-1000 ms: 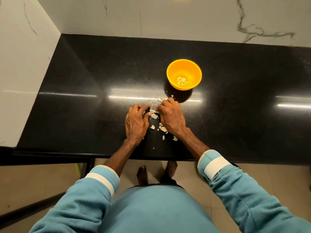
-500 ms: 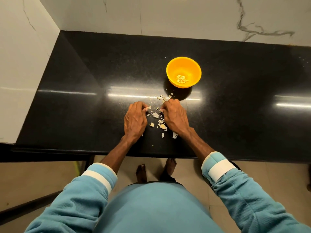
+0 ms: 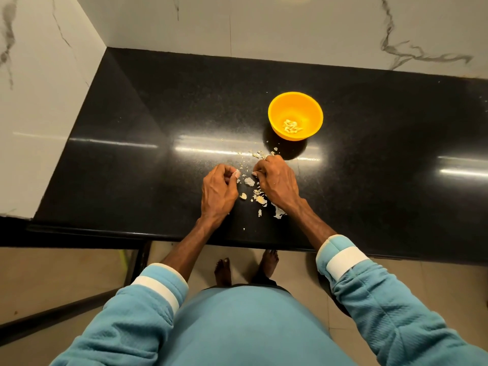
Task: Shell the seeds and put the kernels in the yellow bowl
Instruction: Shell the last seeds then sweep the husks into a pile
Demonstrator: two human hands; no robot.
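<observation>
Your left hand (image 3: 219, 191) pinches a pale seed piece (image 3: 235, 173) in curled fingers; your right hand (image 3: 277, 183) curls too, perhaps on another. Pale broken shells (image 3: 249, 181) lie between them on the glossy black stone counter (image 3: 132, 167). The round yellow plastic bowl (image 3: 311, 112), far right, holds cream kernels (image 3: 291, 126).

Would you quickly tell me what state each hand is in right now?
Left hand: closed, pinching a pale seed piece.
Right hand: fingers curled; contents cannot be told.

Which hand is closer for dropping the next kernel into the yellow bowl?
Probably the right hand: the round yellow plastic bowl sits just ahead of it, slightly to the right. The left hand lies farther off, across the pale shell scraps.
</observation>
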